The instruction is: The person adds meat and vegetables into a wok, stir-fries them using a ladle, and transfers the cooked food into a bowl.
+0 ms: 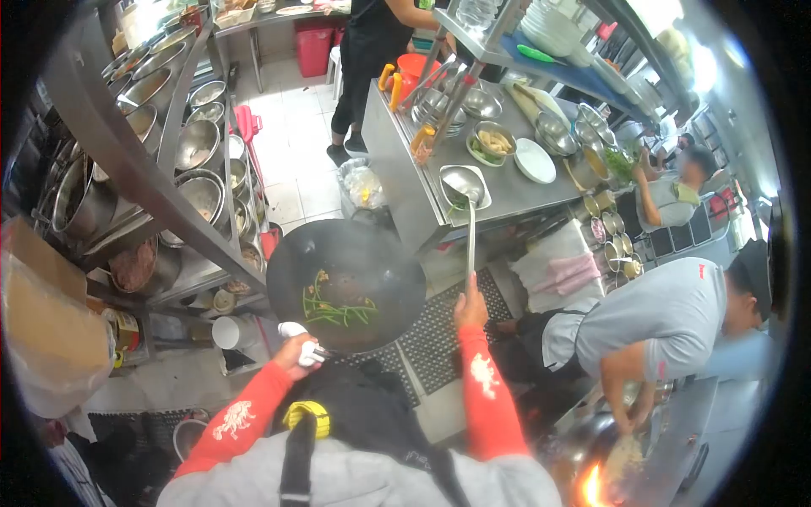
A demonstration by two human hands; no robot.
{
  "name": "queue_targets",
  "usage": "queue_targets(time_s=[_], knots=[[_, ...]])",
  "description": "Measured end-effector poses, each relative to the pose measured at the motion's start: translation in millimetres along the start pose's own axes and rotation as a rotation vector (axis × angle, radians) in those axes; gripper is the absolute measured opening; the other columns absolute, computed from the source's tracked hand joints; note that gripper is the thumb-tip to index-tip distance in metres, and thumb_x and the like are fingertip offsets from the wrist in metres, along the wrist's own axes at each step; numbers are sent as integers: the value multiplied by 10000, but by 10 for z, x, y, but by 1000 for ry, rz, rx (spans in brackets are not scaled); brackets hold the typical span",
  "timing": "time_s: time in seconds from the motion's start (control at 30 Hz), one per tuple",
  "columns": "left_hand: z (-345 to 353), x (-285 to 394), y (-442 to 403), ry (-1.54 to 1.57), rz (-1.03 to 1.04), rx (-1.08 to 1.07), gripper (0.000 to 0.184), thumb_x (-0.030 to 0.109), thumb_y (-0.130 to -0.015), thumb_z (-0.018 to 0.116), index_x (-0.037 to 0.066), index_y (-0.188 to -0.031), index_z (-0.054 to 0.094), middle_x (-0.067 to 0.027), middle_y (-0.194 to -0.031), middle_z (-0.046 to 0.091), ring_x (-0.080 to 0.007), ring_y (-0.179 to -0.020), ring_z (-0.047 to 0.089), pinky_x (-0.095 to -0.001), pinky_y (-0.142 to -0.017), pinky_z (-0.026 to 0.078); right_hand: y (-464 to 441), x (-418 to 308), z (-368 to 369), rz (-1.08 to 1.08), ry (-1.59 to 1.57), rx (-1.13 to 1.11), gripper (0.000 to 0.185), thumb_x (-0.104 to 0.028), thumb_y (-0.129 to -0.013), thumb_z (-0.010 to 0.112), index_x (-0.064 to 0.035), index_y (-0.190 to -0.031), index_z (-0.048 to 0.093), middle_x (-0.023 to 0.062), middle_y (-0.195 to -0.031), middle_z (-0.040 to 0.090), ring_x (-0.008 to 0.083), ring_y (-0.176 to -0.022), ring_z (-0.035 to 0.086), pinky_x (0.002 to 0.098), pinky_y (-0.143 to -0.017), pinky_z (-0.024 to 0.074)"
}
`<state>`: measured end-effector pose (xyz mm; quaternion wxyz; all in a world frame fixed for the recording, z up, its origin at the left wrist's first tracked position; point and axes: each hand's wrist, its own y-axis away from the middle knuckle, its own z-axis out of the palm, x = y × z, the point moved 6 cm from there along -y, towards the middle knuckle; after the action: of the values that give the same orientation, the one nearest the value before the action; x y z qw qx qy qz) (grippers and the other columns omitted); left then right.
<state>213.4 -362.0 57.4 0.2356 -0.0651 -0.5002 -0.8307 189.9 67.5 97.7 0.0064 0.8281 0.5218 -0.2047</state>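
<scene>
My left hand (296, 355) is closed around the handle of a dark wok (380, 291), with a white cloth (311, 353) between palm and handle. Green vegetable stalks (342, 314) and a few small browned bits lie in the wok. My right hand (470, 309) grips the long handle of a ladle (470, 241). The ladle's bowl reaches forward into a small white square container (452, 205) at the corner of the steel counter. What the ladle's bowl holds is hard to make out.
A steel counter (397, 156) carries a white plate (535, 160) and metal bowls. Left stands a rack (160, 203) of filled bowls. A co-worker in grey (655, 313) bends near a flame (594, 486) at lower right. Another person in dark clothes (367, 68) stands ahead.
</scene>
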Motion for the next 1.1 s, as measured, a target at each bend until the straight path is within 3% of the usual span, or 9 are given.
queue_targets(time_s=[0.4,0.5,0.7,0.77,0.8,0.97,1.0,1.07,1.1], knots=[[42,112,-154,32,59,-71,75,208,-835,579,133,-846,581,-29,-697,613,-179,-591,610,-329,-445,475,106,-872,-949,-175,-255,247,654,-89,-840,606,-114,-1449,368,190,-958,618,350,-791,595,413,-720,477],[73,141,-166,64,47,-92,75,205,-847,568,133,-825,568,-30,-691,608,-183,-595,608,-325,-443,476,475,-1067,-1086,-246,-213,143,641,-80,-844,606,-151,-1442,388,154,-897,602,330,-749,592,410,-677,478],[281,427,-273,247,-39,-87,61,187,-824,580,142,-788,560,-22,-658,581,-208,-594,607,-336,-453,492,1227,-813,-962,-317,154,-501,658,-103,-809,641,-241,-1416,428,150,-904,625,378,-720,611,444,-664,494],[232,451,-1131,242,45,-197,73,184,-833,582,143,-790,540,-31,-646,550,-222,-581,584,-367,-526,521,1154,-968,-753,-270,-100,-502,646,-103,-808,634,-213,-1411,429,180,-983,639,400,-792,621,453,-700,501],[336,515,-1124,291,0,131,73,204,-857,568,145,-832,533,-31,-667,553,-223,-574,577,-379,-538,518,1052,-1092,-640,-242,-227,-489,641,-103,-808,631,-199,-1409,430,195,-1023,645,412,-828,626,457,-718,505],[205,70,-614,182,36,-208,36,188,-875,544,163,-851,531,-21,-683,563,-213,-587,592,-401,-472,499,1319,-1288,-941,-208,-503,-432,636,-62,-849,600,-34,-1438,363,228,-1252,585,262,-1092,605,318,-902,465],[264,80,-271,202,10,-275,33,181,-871,545,164,-846,532,-22,-679,563,-206,-588,594,-397,-460,495,1457,-1312,-1075,194,-559,-729,652,-56,-857,589,-49,-1458,335,213,-1242,586,222,-972,642,302,-832,497],[-61,-128,-507,224,-41,-176,38,169,-859,550,152,-828,535,-24,-678,569,-197,-592,596,-368,-463,498,1518,-1177,-871,-339,-489,-323,664,-57,-862,587,-47,-1466,311,162,-1062,661,149,-685,632,289,-641,513],[-32,-26,-581,213,-40,-120,52,169,-854,551,142,-812,536,-28,-685,577,-198,-595,597,-357,-469,501,1443,-1224,-795,-202,-478,-455,670,-65,-857,595,-47,-1464,311,149,-915,655,154,-648,611,302,-620,505]])
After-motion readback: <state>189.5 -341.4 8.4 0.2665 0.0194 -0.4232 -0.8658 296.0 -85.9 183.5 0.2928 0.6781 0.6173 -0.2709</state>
